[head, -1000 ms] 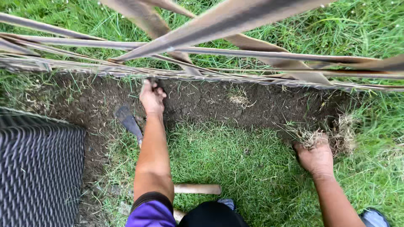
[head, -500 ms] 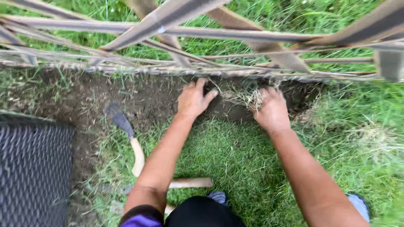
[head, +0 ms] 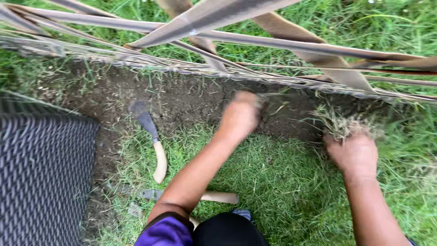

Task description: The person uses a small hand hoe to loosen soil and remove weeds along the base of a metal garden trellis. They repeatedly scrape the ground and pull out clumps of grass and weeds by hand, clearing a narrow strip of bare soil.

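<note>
Left hand (head: 240,115): blurred, lowered onto the bare soil strip (head: 182,102) below the fence (head: 273,43); whether the fingers are curled or loose cannot be told.
Right hand (head: 354,155): fingers clenched on a tuft of dry grass and roots (head: 343,125) at the soil edge.
Hand tool (head: 152,139): dark blade, pale curved handle, laid on soil and grass, left of the left arm.
Woven basket (head: 41,168): far left.
</note>
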